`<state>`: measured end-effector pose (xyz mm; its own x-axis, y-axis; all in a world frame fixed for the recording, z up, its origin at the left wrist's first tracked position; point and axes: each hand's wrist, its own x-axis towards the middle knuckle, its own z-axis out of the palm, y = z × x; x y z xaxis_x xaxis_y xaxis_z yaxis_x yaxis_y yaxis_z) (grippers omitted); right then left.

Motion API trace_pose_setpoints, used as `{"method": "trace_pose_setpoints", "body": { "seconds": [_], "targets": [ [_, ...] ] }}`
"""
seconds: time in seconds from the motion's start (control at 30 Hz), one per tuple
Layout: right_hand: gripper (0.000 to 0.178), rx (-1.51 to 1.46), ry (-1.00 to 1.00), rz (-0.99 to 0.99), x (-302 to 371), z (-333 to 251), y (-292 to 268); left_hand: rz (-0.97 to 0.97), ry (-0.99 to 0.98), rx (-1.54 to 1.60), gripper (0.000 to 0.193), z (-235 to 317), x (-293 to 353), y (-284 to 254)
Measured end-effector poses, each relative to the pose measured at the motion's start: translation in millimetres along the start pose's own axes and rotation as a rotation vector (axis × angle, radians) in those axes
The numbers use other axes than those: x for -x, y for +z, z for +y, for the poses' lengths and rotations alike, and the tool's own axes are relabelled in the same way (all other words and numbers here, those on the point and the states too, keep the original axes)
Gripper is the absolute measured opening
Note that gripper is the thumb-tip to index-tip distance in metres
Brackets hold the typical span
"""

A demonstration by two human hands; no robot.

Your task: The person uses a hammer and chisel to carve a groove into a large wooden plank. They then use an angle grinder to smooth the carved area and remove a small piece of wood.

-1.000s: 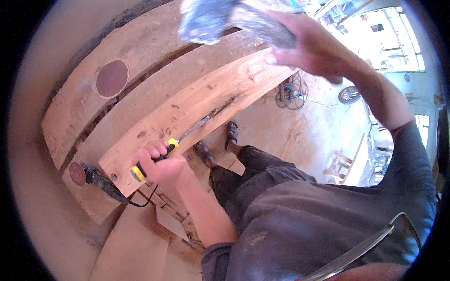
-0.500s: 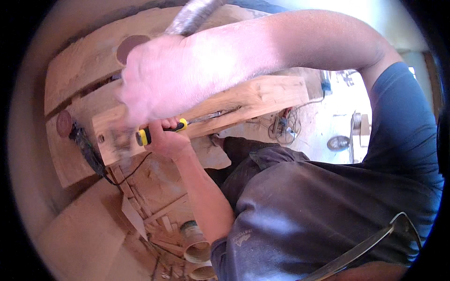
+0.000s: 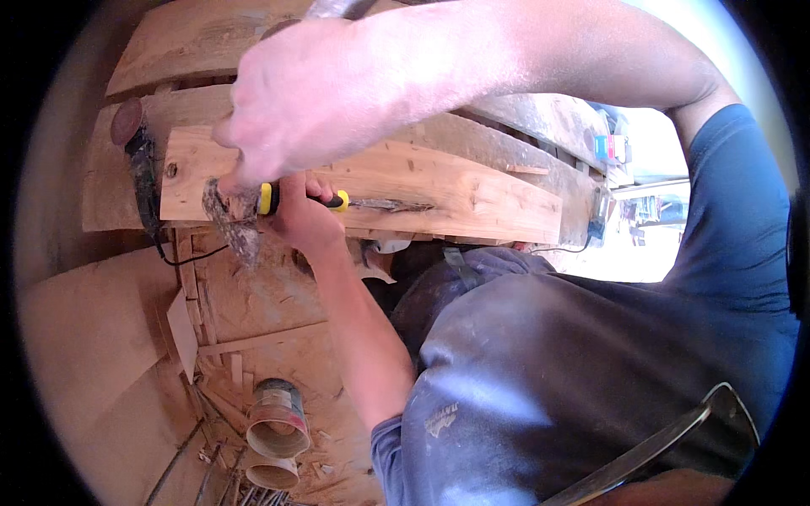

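Observation:
My left hand (image 3: pixel 305 215) is wrapped round the black-and-yellow handle of a chisel (image 3: pixel 339 201). Its blade points right, along a dark, ragged crack (image 3: pixel 405 205) in a pale wooden board (image 3: pixel 489 198). Where the blade's tip rests I cannot make out. Above and to the left, my right hand (image 3: pixel 283 101) is closed on a rough, chipped piece of wood (image 3: pixel 233 223). That piece sticks out below the fist, close to the butt of the chisel handle; its upper part is hidden by the hand. Whether the two touch I cannot tell.
A grinder with a brown disc (image 3: pixel 128 122) and a black cord lies left of the board. Behind my right hand is another similar tool (image 3: pixel 337 8), partly hidden. The plank bench (image 3: pixel 186 42) has gaps. Tubs (image 3: pixel 278 430), offcuts and rods lie on the floor below.
The view has shifted, so the board sits higher in it. My right hand has brought the wood piece, blurred before, beside the chisel's butt. My left hand keeps its grip.

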<state>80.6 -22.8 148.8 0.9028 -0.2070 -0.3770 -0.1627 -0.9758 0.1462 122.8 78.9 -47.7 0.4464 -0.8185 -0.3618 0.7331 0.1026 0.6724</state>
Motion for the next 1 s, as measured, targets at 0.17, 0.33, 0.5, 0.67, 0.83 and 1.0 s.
{"method": "trace_pose_setpoints", "body": {
  "seconds": [0.17,0.33,0.5,0.67,0.83,1.0],
  "targets": [
    [0.041,-0.032,0.12,0.056,-2.4,2.8,-8.1,0.006,-0.068,0.044,0.023,-4.3,-14.4,-11.4],
    [0.041,-0.065,0.205,0.177,-24.6,-1.8,3.8,0.048,-0.129,0.094,0.022,-9.2,-22.9,-20.0],
    [0.044,0.005,0.107,-0.167,-23.3,-1.8,16.5,0.026,-0.096,0.059,0.022,-13.7,-9.4,-7.1],
    [0.042,-0.057,0.171,0.165,-18.5,12.9,12.9,-0.044,-0.225,0.139,0.022,-6.8,-18.9,-16.9],
    [0.054,0.088,0.148,-0.025,-20.0,-4.7,29.9,-0.099,-0.204,0.119,0.024,-14.5,-20.3,-21.6],
    [0.055,-0.013,0.176,-0.068,-13.4,4.8,16.4,-0.035,-0.246,0.114,0.026,-7.8,-12.2,-8.5]
  ]
}}
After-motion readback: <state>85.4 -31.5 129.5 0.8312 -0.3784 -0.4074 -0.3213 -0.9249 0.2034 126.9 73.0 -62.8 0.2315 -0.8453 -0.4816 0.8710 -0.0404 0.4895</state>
